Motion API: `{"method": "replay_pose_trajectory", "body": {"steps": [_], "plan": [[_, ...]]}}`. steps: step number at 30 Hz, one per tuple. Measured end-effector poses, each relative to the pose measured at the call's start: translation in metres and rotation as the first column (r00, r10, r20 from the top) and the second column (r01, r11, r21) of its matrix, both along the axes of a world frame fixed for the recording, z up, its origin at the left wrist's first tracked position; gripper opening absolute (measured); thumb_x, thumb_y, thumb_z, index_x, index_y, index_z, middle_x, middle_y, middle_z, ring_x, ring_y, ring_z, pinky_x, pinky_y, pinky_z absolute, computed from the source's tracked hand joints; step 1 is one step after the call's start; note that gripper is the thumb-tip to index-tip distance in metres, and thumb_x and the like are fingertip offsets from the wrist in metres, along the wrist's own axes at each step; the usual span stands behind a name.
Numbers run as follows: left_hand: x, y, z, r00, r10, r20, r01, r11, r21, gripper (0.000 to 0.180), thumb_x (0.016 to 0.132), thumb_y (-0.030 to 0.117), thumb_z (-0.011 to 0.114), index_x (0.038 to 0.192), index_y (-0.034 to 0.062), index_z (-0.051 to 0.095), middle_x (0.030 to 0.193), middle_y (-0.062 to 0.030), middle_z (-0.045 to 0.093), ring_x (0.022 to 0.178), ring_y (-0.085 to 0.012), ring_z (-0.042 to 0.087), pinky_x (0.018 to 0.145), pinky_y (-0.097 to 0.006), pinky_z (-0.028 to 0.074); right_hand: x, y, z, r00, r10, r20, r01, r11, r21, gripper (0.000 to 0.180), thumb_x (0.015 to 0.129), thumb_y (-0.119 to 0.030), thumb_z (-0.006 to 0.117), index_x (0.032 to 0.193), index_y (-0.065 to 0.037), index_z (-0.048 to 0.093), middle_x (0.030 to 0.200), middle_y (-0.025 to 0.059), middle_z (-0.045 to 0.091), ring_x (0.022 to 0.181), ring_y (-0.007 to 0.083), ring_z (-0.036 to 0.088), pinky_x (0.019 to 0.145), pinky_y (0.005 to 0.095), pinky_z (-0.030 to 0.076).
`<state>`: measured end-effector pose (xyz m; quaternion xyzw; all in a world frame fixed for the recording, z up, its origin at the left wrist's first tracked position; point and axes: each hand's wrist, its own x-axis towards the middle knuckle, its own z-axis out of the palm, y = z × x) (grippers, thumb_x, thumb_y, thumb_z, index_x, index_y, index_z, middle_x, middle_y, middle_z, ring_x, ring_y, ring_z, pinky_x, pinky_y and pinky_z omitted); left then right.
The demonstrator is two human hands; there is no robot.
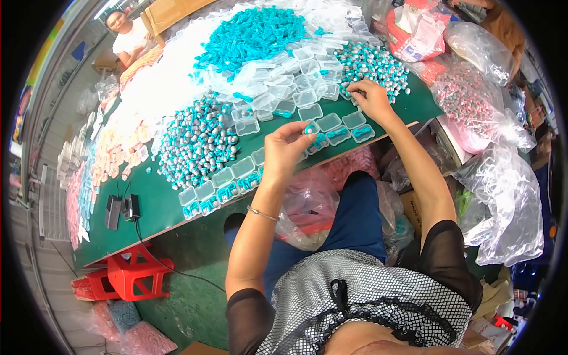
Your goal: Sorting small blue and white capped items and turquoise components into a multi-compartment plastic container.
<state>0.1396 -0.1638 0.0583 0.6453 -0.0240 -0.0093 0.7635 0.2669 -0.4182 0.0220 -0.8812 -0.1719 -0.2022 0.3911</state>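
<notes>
Small clear plastic cases point(338, 136) with lids raised stand in a row along the table's near edge, with teal pieces in them. Over this row my left hand point(284, 149) pinches a small round teal-and-silver piece point(309, 129) between thumb and fingertips. My right hand point(373, 99) reaches to the near edge of a heap of similar teal-and-silver pieces point(378, 64), its fingers curled together at the tips. Whatever those fingertips hold is too small to make out. Between my hands, another open case point(310, 112) lies just beyond the row.
Beyond are a large teal heap point(254, 35) and piled clear cases point(272, 89). Another teal-and-silver heap point(198, 139) lies left, near black devices point(131, 207) with a cable. Red stools point(139, 272) stand below. Plastic bags point(503, 201) crowd the right; a person point(133, 38) is far left.
</notes>
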Motion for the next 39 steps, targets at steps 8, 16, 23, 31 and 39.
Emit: {"method": "replay_pose_trajectory", "body": {"steps": [8,16,23,31,39], "plan": [[0.011,-0.028,-0.015,0.998,-0.049,-0.033,0.047,0.997,-0.068,0.027,0.08,-0.001,0.069,0.106,-0.004,0.066,0.094,-0.0077,0.069,0.083,-0.0116,0.064,0.077,-0.025,0.051,-0.05,0.0,0.015,0.981,0.189,-0.045,-0.179,0.968,0.177,0.014,0.078,-0.001,0.068,0.091,-0.004,0.069,0.088,0.0052,0.067,0.075,0.0134,0.06,0.067,0.028,0.047],[0.017,-0.056,-0.035,0.841,-0.055,0.538,-0.338,0.724,0.602,0.008,0.074,0.005,0.07,0.081,0.0063,0.067,0.077,-0.0093,0.065,0.068,-0.0307,0.062,0.063,-0.04,0.047,-0.088,0.007,0.005,0.953,0.281,0.11,-0.264,0.953,-0.146,0.013,0.075,-0.008,0.068,0.087,-0.013,0.065,0.092,-0.0009,0.065,0.095,0.0191,0.059,0.089,0.0366,0.034],[0.021,-0.055,-0.036,0.781,-0.184,0.597,-0.491,0.409,0.769,0.01,0.07,0.01,0.073,0.079,0.0129,0.07,0.081,-0.0018,0.066,0.083,-0.0229,0.06,0.071,-0.038,0.039,-0.086,0.014,-0.004,0.947,0.275,0.168,-0.226,0.938,-0.262,0.011,0.074,-0.009,0.068,0.084,-0.014,0.065,0.088,-0.0017,0.064,0.096,0.0192,0.057,0.092,0.039,0.032],[0.023,-0.055,-0.032,0.747,-0.161,0.645,-0.542,0.417,0.73,0.006,0.068,0.012,0.068,0.073,0.0131,0.069,0.084,-0.0038,0.063,0.081,-0.0239,0.057,0.068,-0.04,0.038,-0.091,0.018,0.002,0.957,0.213,0.195,-0.135,0.928,-0.348,0.011,0.074,-0.013,0.071,0.084,-0.014,0.066,0.091,-0.0006,0.062,0.098,0.0196,0.055,0.093,0.0422,0.031],[0.024,-0.054,-0.036,0.789,-0.209,0.577,-0.475,0.389,0.79,0.016,0.067,0.013,0.068,0.083,0.0121,0.068,0.082,-0.0037,0.065,0.084,-0.0249,0.059,0.071,-0.041,0.038,-0.09,0.021,-0.002,0.945,0.214,0.249,-0.119,0.93,-0.348,0.017,0.074,-0.014,0.071,0.091,-0.013,0.066,0.092,-0.0001,0.061,0.1,0.0201,0.054,0.094,0.0426,0.031]]}}
